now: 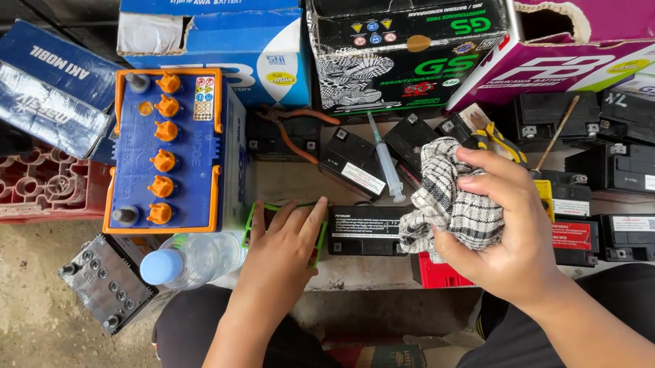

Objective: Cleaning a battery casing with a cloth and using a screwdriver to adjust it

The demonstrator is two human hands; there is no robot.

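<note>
Head view, right hand: the right hand [500, 227], right of centre in the frame, is clenched round a crumpled black-and-white checked cotton cloth [447, 205].
Head view, cloth: soft, light and limp by the look of it; it bunches in the fist and hangs toward a small black rectangular battery [367, 230] at centre, which it overlaps from this angle.
Head view, left hand: the left hand [281, 247], lower centre, lies flat with fingers spread on a small battery with a green edge [320, 241], pressing, not gripping.
Head view, small batteries: rigid plastic cases, probably dense for their size and smooth-sided; best taken across the two long sides.
Head view, left of frame: a large blue-topped car battery with orange caps [163, 152] stands above a clear plastic bottle with a blue cap [188, 261].
Head view, centre: a clear plastic syringe [387, 162] lies among more black batteries.
</note>
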